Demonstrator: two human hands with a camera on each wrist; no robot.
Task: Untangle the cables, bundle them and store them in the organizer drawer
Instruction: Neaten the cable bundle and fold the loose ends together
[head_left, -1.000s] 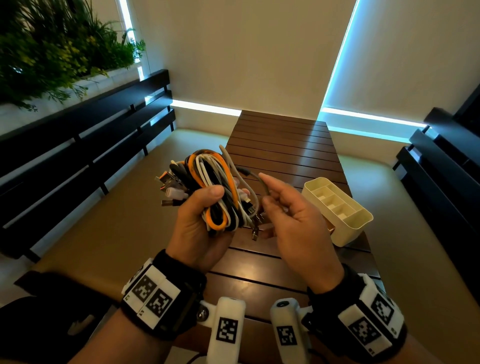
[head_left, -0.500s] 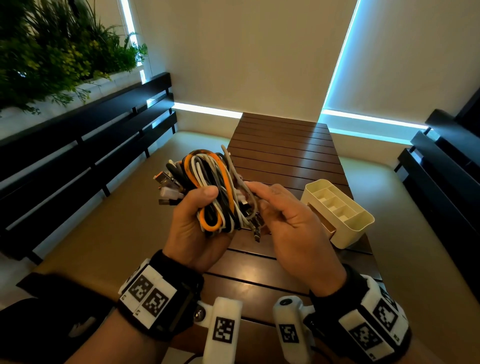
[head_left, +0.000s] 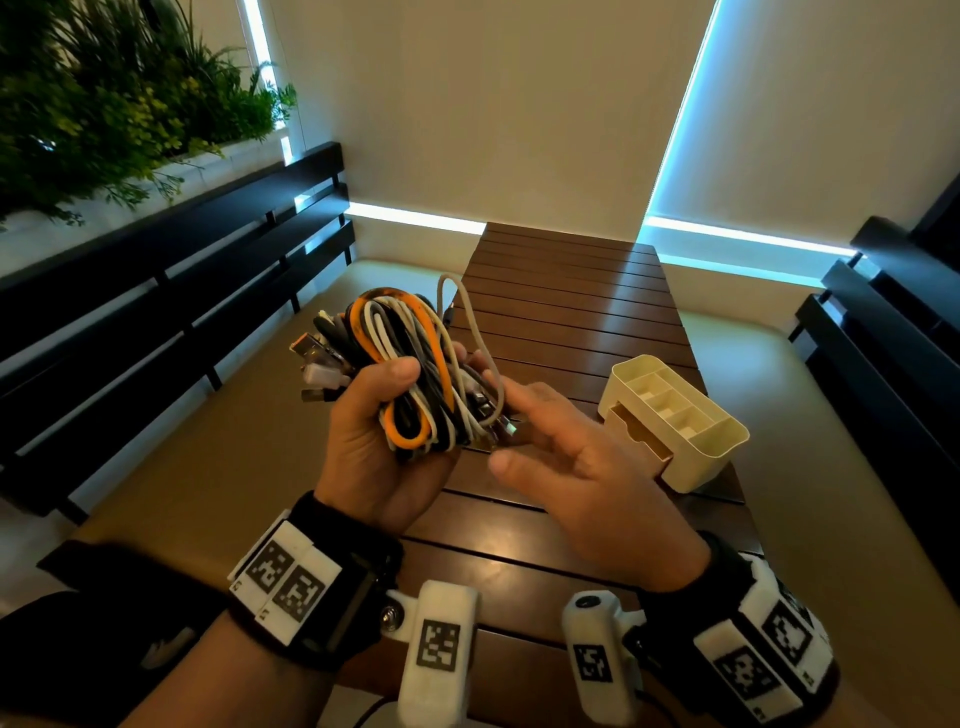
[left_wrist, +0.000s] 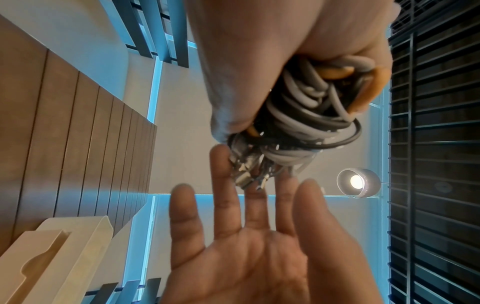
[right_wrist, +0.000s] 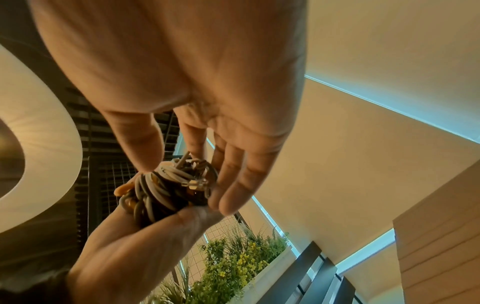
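My left hand (head_left: 387, 415) grips a coiled cable bundle (head_left: 415, 374) of orange, white, black and grey cables above the table's left edge. A loose grey loop (head_left: 467, 312) sticks up from the bundle. Metal connectors (head_left: 322, 374) poke out on its left, and more connectors (left_wrist: 246, 176) hang at its other end. My right hand (head_left: 524, 431) is open, its straight fingers (left_wrist: 221, 174) touching those connector ends. In the right wrist view the bundle (right_wrist: 166, 189) sits between both hands. The cream organizer (head_left: 691, 441) stands at the right, its drawer (head_left: 636, 434) slightly pulled out.
The slatted wooden table (head_left: 566, 312) stretches away towards the wall. Dark benches (head_left: 171, 291) run along the left and another dark bench (head_left: 883, 338) along the right. A planter with green plants (head_left: 104, 104) sits at the upper left.
My right hand held a grey cable end away from the bundle, brought it in and let go. Its fingers now lie straight against the bundle. The left hand kept its grip.
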